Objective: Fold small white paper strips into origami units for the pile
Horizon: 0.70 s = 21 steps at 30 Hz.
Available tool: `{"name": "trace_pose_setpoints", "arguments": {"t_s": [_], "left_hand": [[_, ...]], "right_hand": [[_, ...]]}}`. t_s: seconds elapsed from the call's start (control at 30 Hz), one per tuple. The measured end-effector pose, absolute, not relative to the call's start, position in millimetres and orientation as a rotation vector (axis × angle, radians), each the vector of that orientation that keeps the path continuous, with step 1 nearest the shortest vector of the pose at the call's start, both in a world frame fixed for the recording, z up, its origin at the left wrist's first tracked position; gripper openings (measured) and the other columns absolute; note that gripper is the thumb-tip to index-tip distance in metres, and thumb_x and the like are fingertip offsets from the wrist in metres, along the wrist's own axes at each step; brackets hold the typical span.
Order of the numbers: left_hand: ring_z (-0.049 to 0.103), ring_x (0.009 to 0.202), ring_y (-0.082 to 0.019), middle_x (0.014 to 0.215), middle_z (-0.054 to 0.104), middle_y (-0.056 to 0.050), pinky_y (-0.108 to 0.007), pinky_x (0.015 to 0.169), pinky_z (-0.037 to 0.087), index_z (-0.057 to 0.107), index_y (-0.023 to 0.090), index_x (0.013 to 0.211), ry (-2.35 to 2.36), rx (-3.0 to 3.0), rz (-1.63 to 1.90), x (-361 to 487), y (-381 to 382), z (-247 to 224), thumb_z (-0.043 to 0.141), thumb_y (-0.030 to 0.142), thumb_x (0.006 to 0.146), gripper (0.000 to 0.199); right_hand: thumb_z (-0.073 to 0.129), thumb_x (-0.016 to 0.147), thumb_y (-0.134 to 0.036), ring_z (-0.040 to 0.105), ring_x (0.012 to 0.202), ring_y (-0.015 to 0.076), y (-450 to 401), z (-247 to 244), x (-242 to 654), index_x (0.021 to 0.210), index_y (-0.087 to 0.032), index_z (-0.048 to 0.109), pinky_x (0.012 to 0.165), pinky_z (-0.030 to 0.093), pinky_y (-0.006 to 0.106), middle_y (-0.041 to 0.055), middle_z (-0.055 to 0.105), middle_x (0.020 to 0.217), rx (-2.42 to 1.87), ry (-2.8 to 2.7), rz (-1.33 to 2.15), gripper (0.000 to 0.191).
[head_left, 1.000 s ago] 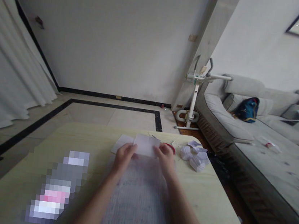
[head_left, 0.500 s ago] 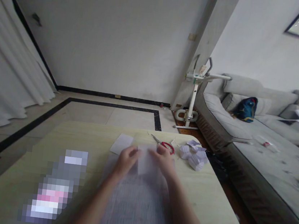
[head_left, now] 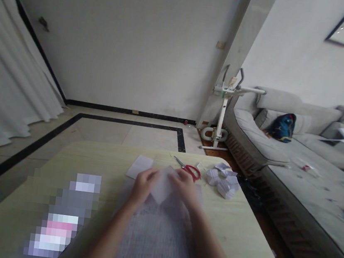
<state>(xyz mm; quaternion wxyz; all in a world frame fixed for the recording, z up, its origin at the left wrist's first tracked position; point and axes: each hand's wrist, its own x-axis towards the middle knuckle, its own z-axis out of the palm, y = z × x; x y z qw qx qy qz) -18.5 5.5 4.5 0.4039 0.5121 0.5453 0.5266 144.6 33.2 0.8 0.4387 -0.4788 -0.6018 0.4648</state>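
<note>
Two light, even grips suit this thin sheet

A small white piece of paper (head_left: 161, 188) is between the left hand (head_left: 143, 186) and the right hand (head_left: 188, 187), one corner pointing down toward the person. The left fingers (head_left: 151, 176) are drawn together on its left side; the right fingers (head_left: 180, 178) are bent over its upper right part. Both appear to grip it, though blur hides exactly how the tips press.

A good hold here, I judge, is light and level: enough pinch to stop slipping, not so much that it dents the paper. Tension from the two sides should match, or the sheet may skew. Any edges brought together want lining up at the corners before a crease is pressed.

Beneath lies a large thin white sheet with faint rows of marks (head_left: 155, 236), a flat backing on the pale wooden table (head_left: 240, 238); resting the wrists there would steady the work. The red-handled metal scissors (head_left: 197, 174) lie just beyond the right hand, so the knuckles need care. Another white paper piece (head_left: 140, 166) lies beyond the left hand, and crumpled white paper scraps (head_left: 228, 186) sit to the right.
</note>
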Motion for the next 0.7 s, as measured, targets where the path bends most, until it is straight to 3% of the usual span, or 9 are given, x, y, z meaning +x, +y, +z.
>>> {"name": "trace_pose_setpoints", "arguments": {"t_s": [0.17, 0.37, 0.5, 0.7], "left_hand": [[0.062, 0.064, -0.018, 0.074, 0.069, -0.005, -0.024, 0.056, 0.046, 0.066, 0.012, 0.089, 1.352, 1.050, 1.328, -20, 10, 1, 0.066, 0.040, 0.067, 0.036], [0.063, 0.069, -0.020, 0.075, 0.070, -0.006, -0.026, 0.060, 0.047, 0.068, 0.012, 0.085, 1.459, 1.202, 1.372, -22, 11, -2, 0.063, 0.038, 0.069, 0.030], [0.064, 0.073, -0.020, 0.079, 0.071, -0.006, -0.027, 0.064, 0.048, 0.069, 0.014, 0.085, 1.454, 1.275, 1.378, -21, 9, 0, 0.060, 0.038, 0.072, 0.029], [0.064, 0.078, -0.021, 0.086, 0.072, -0.007, -0.028, 0.069, 0.048, 0.071, 0.015, 0.089, 1.337, 1.299, 1.354, -16, 8, 2, 0.061, 0.038, 0.073, 0.030]], "right_hand": [[0.062, 0.071, -0.035, 0.057, 0.063, 0.0163, 35, -5, 139, 0.077, -0.015, 0.063, 0.058, 0.043, 0.026, 0.0027, 0.062, 0.069, -1.166, -1.361, 1.081, 0.020], [0.060, 0.075, -0.041, 0.061, 0.088, 0.0231, 30, 3, 138, 0.091, -0.020, 0.067, 0.077, 0.047, 0.034, 0.0064, 0.068, 0.092, -1.064, -1.361, 1.099, 0.027], [0.044, 0.083, -0.051, 0.062, 0.087, 0.0237, 27, 7, 139, 0.092, -0.022, 0.070, 0.077, 0.048, 0.036, 0.0066, 0.069, 0.092, -0.998, -1.286, 1.339, 0.040], [0.057, 0.078, -0.049, 0.060, 0.098, 0.0249, 23, 9, 137, 0.107, -0.022, 0.066, 0.088, 0.043, 0.041, 0.0104, 0.066, 0.106, -0.804, -1.208, 1.531, 0.041]]}}
